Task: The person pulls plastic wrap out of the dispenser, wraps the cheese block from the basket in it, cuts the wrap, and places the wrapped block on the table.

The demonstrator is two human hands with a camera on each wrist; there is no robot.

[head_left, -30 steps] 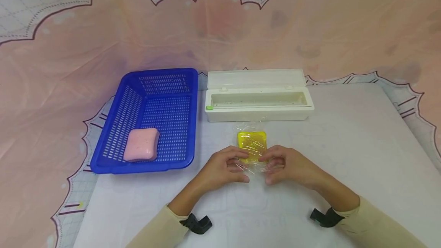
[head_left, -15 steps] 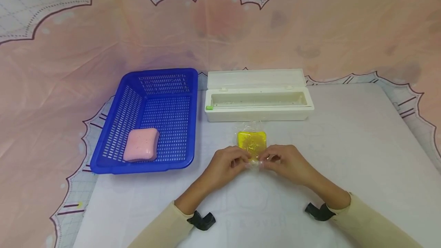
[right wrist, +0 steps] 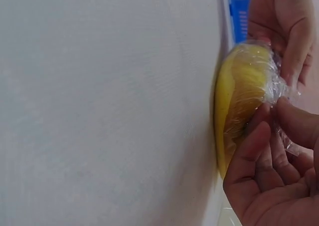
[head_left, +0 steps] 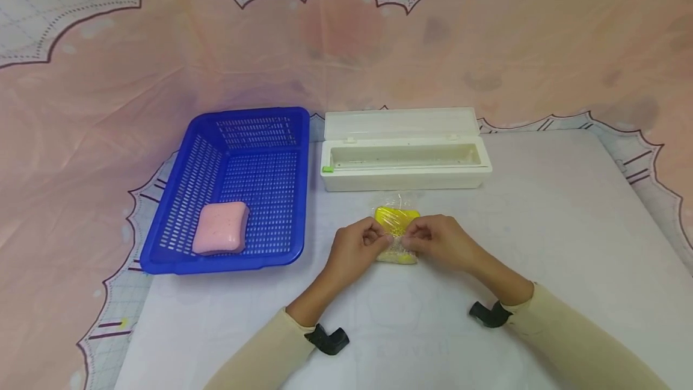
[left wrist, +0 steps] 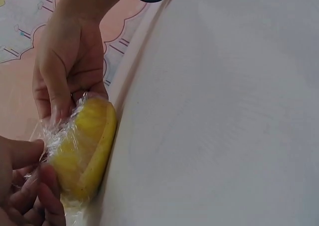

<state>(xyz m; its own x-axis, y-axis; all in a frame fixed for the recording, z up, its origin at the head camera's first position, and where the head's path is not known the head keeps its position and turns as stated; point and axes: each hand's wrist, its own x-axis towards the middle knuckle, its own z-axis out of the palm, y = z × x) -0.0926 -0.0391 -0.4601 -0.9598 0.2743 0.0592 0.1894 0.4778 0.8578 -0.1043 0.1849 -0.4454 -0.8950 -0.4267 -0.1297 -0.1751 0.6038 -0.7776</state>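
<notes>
A yellow bar of soap (head_left: 398, 216) lies on the white tabletop, with clear plastic film (right wrist: 275, 89) over it. My left hand (head_left: 353, 250) pinches the film's near edge between thumb and fingers, above the soap. Opposite it, my right hand (head_left: 448, 244) pinches the same edge on the right side. In the left wrist view the film (left wrist: 65, 131) is bunched over the top of the soap (left wrist: 97, 151), whose lower side rests on the table. Some film also sticks out beyond the soap's far edge.
A blue basket (head_left: 295, 245) stands at the left, holding a pink bar of soap (head_left: 219, 227). Behind the yellow soap is a long white film dispenser box (head_left: 406, 182), its lid (head_left: 400, 124) raised and a green slider (head_left: 328, 169) at its left end. A patterned cloth (head_left: 373, 59) hangs behind.
Both hands first reached to the film's near edge and pinched it. They have since lifted it up and away from the wearer, folding it over the yellow soap. The soap has barely moved.
</notes>
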